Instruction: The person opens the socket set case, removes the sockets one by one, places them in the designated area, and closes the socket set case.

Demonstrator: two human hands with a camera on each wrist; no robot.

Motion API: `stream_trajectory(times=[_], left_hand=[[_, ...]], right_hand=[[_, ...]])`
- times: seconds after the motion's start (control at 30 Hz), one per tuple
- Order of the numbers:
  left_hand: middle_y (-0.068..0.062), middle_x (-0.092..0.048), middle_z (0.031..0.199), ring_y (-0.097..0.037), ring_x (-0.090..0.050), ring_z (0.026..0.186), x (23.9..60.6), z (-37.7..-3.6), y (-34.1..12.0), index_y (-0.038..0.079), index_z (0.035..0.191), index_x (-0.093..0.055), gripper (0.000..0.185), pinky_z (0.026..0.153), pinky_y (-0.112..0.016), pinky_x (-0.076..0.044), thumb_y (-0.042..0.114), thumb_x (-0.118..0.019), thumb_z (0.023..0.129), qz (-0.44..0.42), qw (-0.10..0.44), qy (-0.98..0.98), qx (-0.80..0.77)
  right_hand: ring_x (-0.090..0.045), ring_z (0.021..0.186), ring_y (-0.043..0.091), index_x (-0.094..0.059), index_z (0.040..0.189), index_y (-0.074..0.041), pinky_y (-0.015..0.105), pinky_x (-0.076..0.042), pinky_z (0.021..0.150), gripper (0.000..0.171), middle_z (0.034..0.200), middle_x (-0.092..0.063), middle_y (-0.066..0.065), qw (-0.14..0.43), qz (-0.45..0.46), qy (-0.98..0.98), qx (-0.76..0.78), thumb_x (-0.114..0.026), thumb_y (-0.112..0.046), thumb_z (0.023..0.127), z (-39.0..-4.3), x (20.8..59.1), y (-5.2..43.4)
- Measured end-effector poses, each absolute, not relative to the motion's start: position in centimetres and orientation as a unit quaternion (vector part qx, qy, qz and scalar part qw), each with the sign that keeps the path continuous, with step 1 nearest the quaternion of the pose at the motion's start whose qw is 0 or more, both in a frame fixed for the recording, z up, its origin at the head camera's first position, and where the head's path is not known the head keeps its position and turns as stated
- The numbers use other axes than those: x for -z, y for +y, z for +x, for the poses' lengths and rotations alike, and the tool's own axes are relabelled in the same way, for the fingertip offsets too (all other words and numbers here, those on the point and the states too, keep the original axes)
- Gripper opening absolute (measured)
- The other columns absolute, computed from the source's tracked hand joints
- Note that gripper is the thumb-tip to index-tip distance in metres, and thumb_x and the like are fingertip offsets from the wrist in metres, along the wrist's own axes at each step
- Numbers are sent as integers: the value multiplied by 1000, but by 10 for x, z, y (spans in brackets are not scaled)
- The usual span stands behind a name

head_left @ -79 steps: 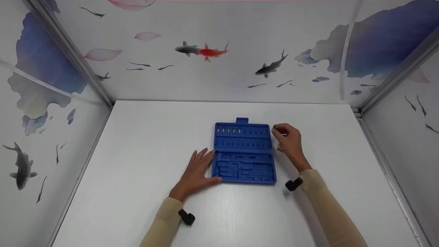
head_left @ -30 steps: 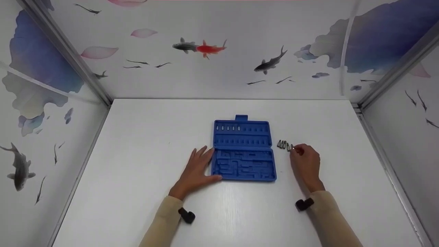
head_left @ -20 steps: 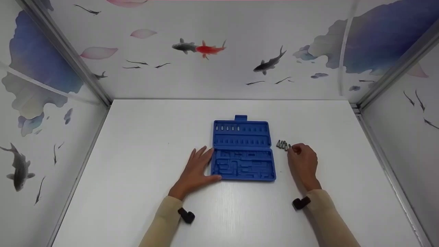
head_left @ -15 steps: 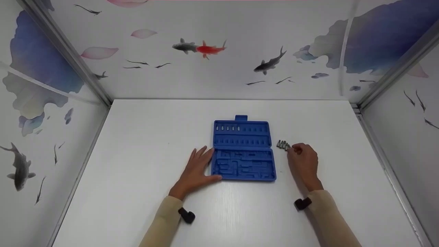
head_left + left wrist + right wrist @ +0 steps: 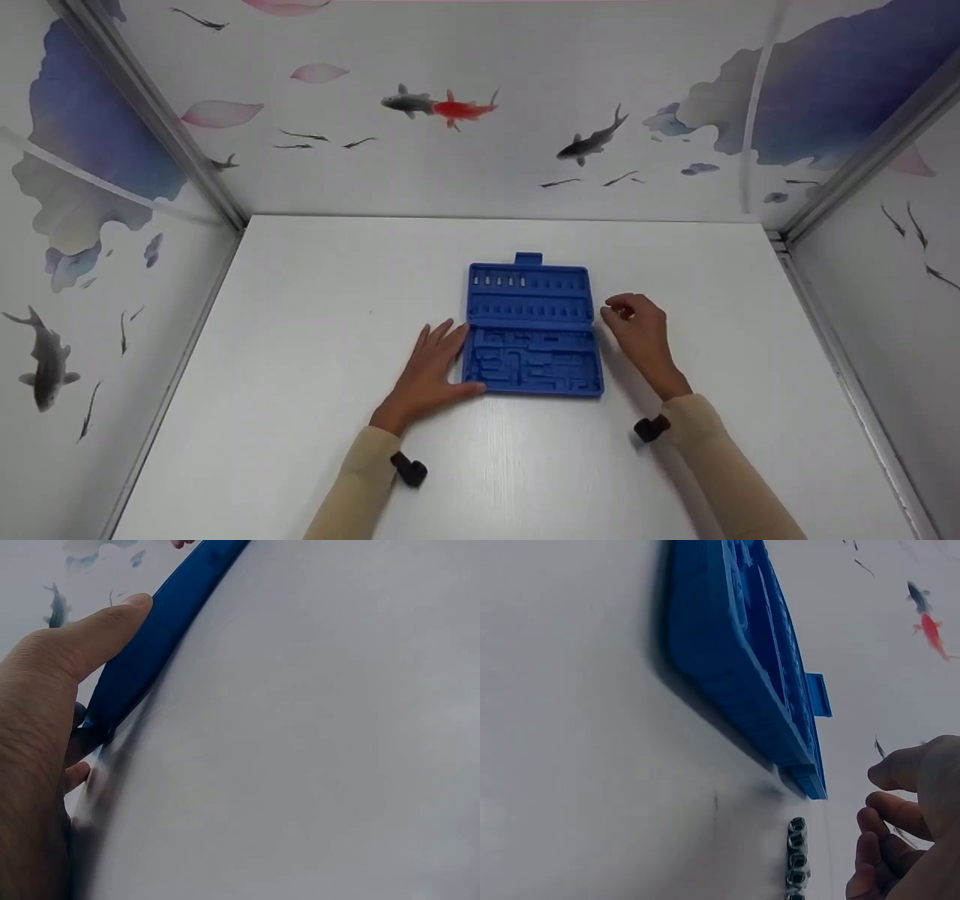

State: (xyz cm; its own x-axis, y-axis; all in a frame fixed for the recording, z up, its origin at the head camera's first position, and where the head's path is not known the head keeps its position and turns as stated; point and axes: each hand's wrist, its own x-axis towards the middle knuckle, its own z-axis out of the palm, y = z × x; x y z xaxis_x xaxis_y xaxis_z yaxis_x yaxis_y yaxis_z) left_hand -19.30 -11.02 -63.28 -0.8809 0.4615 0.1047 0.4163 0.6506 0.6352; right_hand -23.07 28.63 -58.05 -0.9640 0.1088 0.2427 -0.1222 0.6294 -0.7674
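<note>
Blue tool tray (image 5: 533, 328) lying flat near the middle of the desk (image 5: 300, 300), its long axis running from the near edge toward the far edge, latch tab (image 5: 529, 259) pointing at the far edge. The left hand (image 5: 430, 373) lies flat with fingers spread, touching the tray's left side, thumb (image 5: 90, 634) along the near-left corner. The right hand (image 5: 637, 330) hovers just beside the tray's right side, fingers curled, thumb and forefinger close together; whether they pinch anything cannot be told. A short row of small metal sockets (image 5: 796, 855) rests on the desk under that hand, just right of the tray and apart from it, so the right hand is much the nearer to them. A few small pieces (image 5: 500, 282) sit in the far-left slots. No brand, label or writing can be read.
</note>
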Motion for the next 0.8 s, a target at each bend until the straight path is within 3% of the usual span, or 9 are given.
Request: stream_trajectory(times=[0.27, 0.63, 0.8], left_hand=[[-4, -35, 179, -27, -18, 170, 634, -194, -109, 16, 176, -31, 113, 139, -50, 1, 78, -71, 91, 241, 28, 912, -332], [-2, -33, 180, -27, -16, 170, 636, -194, -111, 19, 177, -29, 112, 138, -51, 2, 78, -70, 91, 250, 25, 908, -334], [-3, -33, 180, -28, -16, 170, 633, -193, -110, 16, 176, -29, 112, 138, -50, 2, 77, -70, 92, 254, 25, 909, -330]], right_hand=[[-65, 97, 31, -79, 116, 4, 37, -52, 81, 18, 109, -75, 18, 89, 51, -898, -428, -77, -5, 101, -248, 576, 262], [-68, 111, 32, -75, 129, 3, 50, -56, 99, 29, 122, -74, 18, 31, 104, -891, -440, -77, -10, 103, -273, 578, 241], [-68, 113, 35, -75, 130, 4, 54, -56, 100, 31, 124, -74, 20, 15, 118, -892, -436, -77, -12, 104, -284, 577, 231]])
